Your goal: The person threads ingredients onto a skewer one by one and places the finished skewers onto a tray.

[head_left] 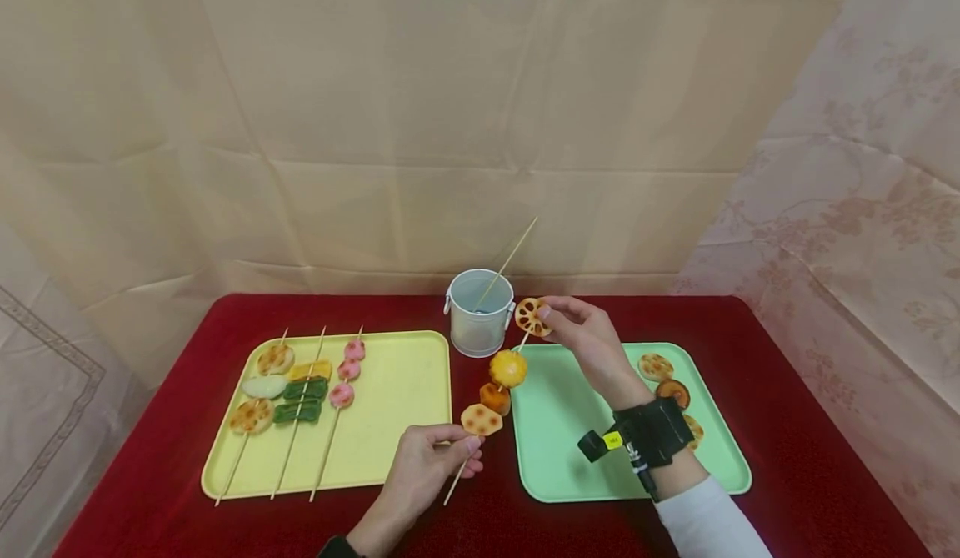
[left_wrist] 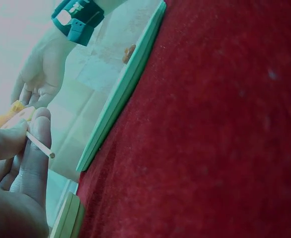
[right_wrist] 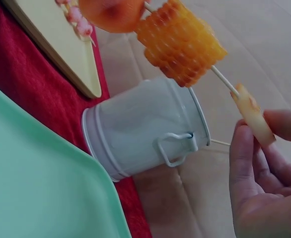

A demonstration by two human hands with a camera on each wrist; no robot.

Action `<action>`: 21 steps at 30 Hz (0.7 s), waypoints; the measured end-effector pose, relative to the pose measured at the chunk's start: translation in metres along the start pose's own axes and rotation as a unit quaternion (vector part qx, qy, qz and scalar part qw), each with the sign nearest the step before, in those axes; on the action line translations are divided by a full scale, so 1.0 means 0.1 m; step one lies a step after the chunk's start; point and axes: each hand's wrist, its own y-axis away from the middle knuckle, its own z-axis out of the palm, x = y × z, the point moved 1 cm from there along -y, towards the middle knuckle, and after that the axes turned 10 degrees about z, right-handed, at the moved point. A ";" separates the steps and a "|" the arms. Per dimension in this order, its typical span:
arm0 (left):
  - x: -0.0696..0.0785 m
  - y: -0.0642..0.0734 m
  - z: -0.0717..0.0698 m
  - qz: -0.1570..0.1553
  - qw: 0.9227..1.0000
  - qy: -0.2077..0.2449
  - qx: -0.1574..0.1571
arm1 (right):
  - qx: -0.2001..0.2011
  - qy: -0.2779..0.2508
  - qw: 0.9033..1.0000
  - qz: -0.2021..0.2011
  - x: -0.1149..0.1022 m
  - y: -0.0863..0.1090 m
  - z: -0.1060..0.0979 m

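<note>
My left hand (head_left: 420, 465) pinches a bamboo skewer (head_left: 453, 485) near its lower end, between thumb and fingers. Just above those fingers sits a pale flat slice with brown spots (head_left: 481, 421), then a browned orange piece (head_left: 492, 397) and a yellow corn piece (head_left: 508, 369). At the skewer's upper end is a lotus root slice (right_wrist: 252, 116), pinched at its edge by the thumb and fingers of my right hand (head_left: 588, 345). In the right wrist view, the skewer meets this slice, with a bare stretch of stick between it and the corn.
A white metal bucket (head_left: 478, 337) with one bare skewer (head_left: 517, 247) leaning in it stands behind. On the left, a yellow tray (head_left: 405, 374) carries several loaded skewers. The green tray (head_left: 551, 458) at right holds browned round slices (head_left: 656, 367) and a mushroom-like piece (head_left: 673, 392).
</note>
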 end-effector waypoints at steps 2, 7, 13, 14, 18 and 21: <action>0.01 0.00 -0.01 -0.007 1.000 0.008 0.000 | -0.013 -0.005 1.000 0.002 0.02 0.00 0.03; 0.02 -0.01 -0.02 -0.033 0.999 0.034 0.005 | -0.063 -0.040 0.997 0.005 0.06 0.02 0.12; 0.04 -0.02 -0.03 -0.059 0.998 0.028 0.020 | -0.120 -0.115 0.986 0.018 0.12 0.05 0.18; 0.04 -0.02 -0.03 -0.060 0.998 0.028 0.023 | -0.120 -0.117 0.986 0.020 0.12 0.05 0.19; 0.04 -0.02 -0.02 -0.058 0.997 0.026 0.031 | -0.103 -0.110 0.988 0.027 0.11 0.08 0.21; 0.05 -0.05 -0.03 -0.057 0.998 0.023 0.023 | -0.090 -0.098 0.991 0.030 0.09 0.10 0.24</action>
